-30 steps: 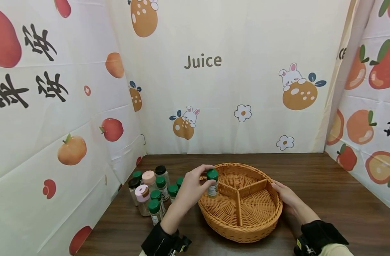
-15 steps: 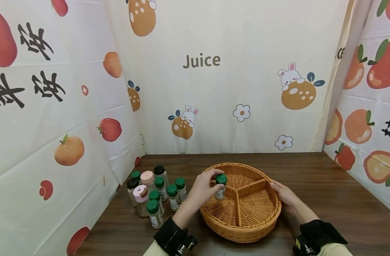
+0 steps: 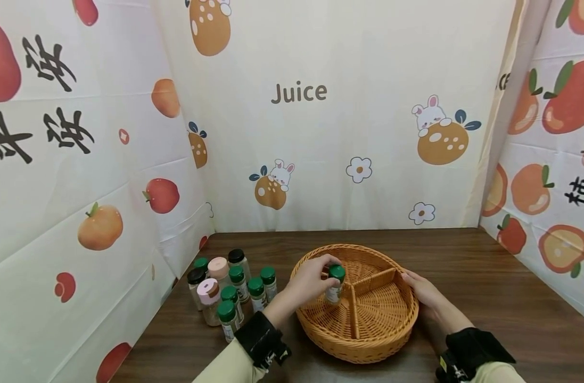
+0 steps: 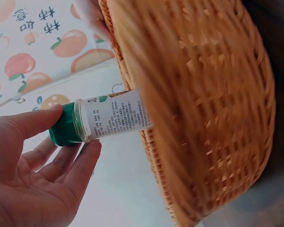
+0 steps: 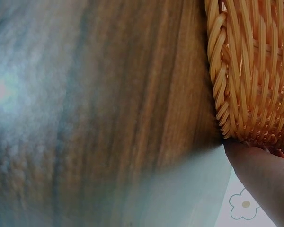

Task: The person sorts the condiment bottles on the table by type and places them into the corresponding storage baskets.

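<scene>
My left hand pinches a small clear spice jar by its green cap, thumb on one side and fingers on the other. The jar stands roughly upright within the left compartment of a round wicker basket with three sections. In the left wrist view the jar's printed label faces the camera, while the basket wall hides its lower end. At the basket's right rim, my right hand rests with fairly straight fingers against the weave; its thumb is hidden in the head view.
Left of the basket several jars stand close together: green-capped ones, pink-capped ones and black-capped ones. The dark wood table meets fruit-printed curtains behind and at both sides.
My left hand has carried the jar rightward and down into the basket's left compartment. My right hand keeps its place at the rim, and the view has shifted slightly.
</scene>
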A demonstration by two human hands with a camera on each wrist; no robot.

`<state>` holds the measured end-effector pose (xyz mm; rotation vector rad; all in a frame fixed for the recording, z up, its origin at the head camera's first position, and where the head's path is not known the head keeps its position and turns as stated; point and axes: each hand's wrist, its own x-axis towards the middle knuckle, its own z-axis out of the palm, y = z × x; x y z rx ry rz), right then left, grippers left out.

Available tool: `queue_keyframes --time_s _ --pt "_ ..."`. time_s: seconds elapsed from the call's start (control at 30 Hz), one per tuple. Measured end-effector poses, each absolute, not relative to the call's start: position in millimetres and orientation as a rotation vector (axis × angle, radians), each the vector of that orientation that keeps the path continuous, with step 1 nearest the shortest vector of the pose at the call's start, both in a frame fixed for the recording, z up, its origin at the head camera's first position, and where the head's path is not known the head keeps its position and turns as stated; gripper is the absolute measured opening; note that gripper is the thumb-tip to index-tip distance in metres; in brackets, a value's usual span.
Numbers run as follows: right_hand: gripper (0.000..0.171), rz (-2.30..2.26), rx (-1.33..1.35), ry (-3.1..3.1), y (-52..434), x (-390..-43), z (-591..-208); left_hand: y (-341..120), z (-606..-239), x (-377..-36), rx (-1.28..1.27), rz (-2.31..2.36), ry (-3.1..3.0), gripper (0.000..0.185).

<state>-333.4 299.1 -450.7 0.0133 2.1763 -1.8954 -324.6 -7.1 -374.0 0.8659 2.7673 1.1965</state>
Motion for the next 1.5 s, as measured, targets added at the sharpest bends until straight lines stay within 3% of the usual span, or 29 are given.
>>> queue_keyframes --time_s 0.3,0.63,1.03,1.5 --pt "0.060 -1.901 0.021 2.174 297.0 -334.2 -451.7 -1.6 -350.5 -342.4 0.908 1.000 2.767 0.029" --pt "0.061 -1.881 0.043 2.217 294.5 -334.7 -452.4 5.6 -326.8 -362.8 1.125 0.659 2.604 0.033" --pt "0.060 -1.865 0.057 2.233 293.4 -337.4 -451.8 16.8 -335.8 -369.3 1.303 0.210 2.585 0.033" --pt "0.060 -1.882 0.051 2.214 297.3 -334.4 -451.2 20.8 -336.6 -362.1 1.299 0.187 2.599 0.036"
